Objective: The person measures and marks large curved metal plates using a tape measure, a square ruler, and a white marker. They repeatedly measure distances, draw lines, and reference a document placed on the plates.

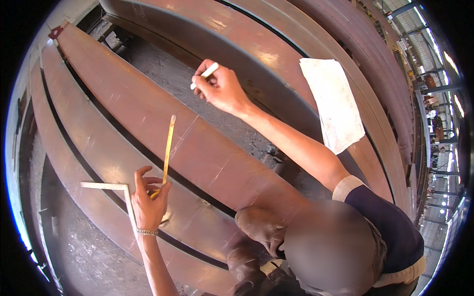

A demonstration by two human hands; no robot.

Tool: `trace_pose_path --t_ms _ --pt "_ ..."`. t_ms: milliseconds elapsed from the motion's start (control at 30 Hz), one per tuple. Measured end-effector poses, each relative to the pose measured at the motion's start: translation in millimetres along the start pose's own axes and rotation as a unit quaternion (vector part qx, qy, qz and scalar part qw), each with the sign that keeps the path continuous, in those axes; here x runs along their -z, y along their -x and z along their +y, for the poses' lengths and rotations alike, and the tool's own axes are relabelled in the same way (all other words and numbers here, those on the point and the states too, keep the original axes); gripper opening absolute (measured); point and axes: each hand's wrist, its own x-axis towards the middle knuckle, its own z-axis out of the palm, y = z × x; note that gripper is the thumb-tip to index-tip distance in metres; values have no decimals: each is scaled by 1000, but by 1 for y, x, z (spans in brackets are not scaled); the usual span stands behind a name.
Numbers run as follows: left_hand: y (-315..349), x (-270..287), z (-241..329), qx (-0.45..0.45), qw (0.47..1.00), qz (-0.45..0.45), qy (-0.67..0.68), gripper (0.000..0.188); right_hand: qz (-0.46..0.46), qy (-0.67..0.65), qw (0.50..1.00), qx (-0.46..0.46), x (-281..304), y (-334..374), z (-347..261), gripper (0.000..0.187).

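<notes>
My left hand [149, 200] is closed on a yellow measuring tape [169, 148]. A strip of the tape runs out past my fingers and up over a rust-brown steel beam [143, 113]. Beside that hand lies a pale L-shaped square [104, 186], one leg passing behind my wrist on the lower beams. My right hand [217, 89] pinches a white stick of chalk [210, 70], held above the dark gap beyond the beam and apart from the steel. Thin pale marks [185, 130] cross the beam's face near the tape's end.
White paper sheets [333, 103] lie on a farther beam to the right. Several long steel beams run side by side with dark gaps between them. My boots [261, 227] rest on the beams at the lower middle. A small red-brown piece [56, 32] sits at the beam's far left end.
</notes>
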Motion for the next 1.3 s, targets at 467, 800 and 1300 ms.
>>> trace_pose_path --t_ms 467,800,1300 --pt "118 114 18 102 980 141 -101 64 -19 262 956 131 -19 15 41 14" --pt "210 158 44 172 967 139 -123 60 -126 358 924 55 -21 65 113 56" --pt "128 46 -59 103 991 60 -54 49 -159 403 896 98 -39 82 116 69"
